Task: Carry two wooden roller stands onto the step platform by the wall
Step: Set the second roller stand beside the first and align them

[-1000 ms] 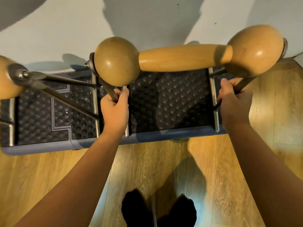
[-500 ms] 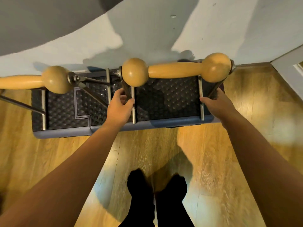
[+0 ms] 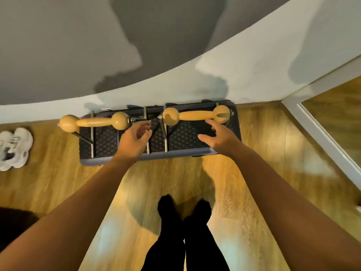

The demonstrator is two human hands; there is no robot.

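1. Head view, the key relation: the right-hand roller stand (image 3: 196,116) lies just ahead of both hands, its long wooden axis running left to right, parallel to the wall (image 3: 195,79) and across the line of the forearms. The right hand (image 3: 218,137) is the nearer of the two, its fingers reaching toward the roller's right bulb; the left hand (image 3: 134,139) sits at the stand's left metal upright, by the gap between the two rollers.

2. Head view, the hands: both are spread and loose, fingers slightly bent, gripping nothing. The left fingertips look very close to the metal legs, but I cannot tell whether they touch. The right hand hovers over the mat, apart from the roller.

3. Head view, where the task's things are: both stands rest on the step platform (image 3: 136,160), which is pushed against the wall. The left-hand roller stand (image 3: 93,122) overhangs the platform's left end, its outer bulb past the edge and one leg angled down there. The two rollers lie nearly end to end in one line.

4. Head view, how they look: each is a pale, glossy wooden bar swelling to a round bulb at each end, carried on a thin grey metal frame with bolts at the axle. The platform has a dark studded top and a blue-grey rim.

5. Judgement: the carrying looks done; any coming move would likely be drawing the hands clear, or nudging the left stand inward.

6. Elsewhere: white trainers (image 3: 13,148) on the wooden floor (image 3: 58,192) at far left; the person's dark-clad legs (image 3: 183,231) below.
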